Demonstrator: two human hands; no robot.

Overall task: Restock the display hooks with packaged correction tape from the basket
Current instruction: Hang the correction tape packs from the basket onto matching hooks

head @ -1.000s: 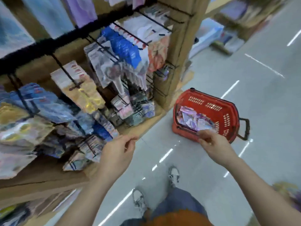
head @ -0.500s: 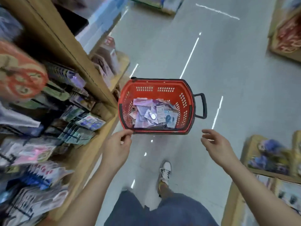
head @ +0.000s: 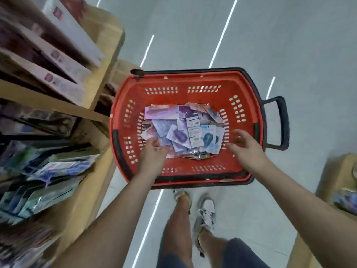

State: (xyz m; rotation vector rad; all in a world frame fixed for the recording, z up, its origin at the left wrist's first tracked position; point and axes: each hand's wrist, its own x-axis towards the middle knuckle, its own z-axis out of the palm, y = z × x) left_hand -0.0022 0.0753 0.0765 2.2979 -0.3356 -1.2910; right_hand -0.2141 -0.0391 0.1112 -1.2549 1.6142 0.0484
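A red shopping basket (head: 249, 88) stands on the floor in front of me. Inside lies a loose pile of packaged correction tape (head: 185, 130), purple and blue cards. My left hand (head: 152, 153) reaches into the basket's left side, its loosely curled fingers just over the near-left packets, holding nothing that I can see. Over the right side hovers my right hand (head: 244, 145), blurred, fingers spread and empty, above the inner wall and the pile's right edge. No display hooks can be made out in the blur.
A wooden display shelf (head: 90, 182) with hanging and stacked packets runs along the left, close to the basket. The basket's black pull handle (head: 282, 122) sticks out to the right. A cardboard display (head: 342, 178) stands at the right. My feet (head: 204, 211) are just behind the basket.
My view has swung from the hook display down to the basket. I have stepped up to it, and both hands have dropped from above its near rim to inside it.
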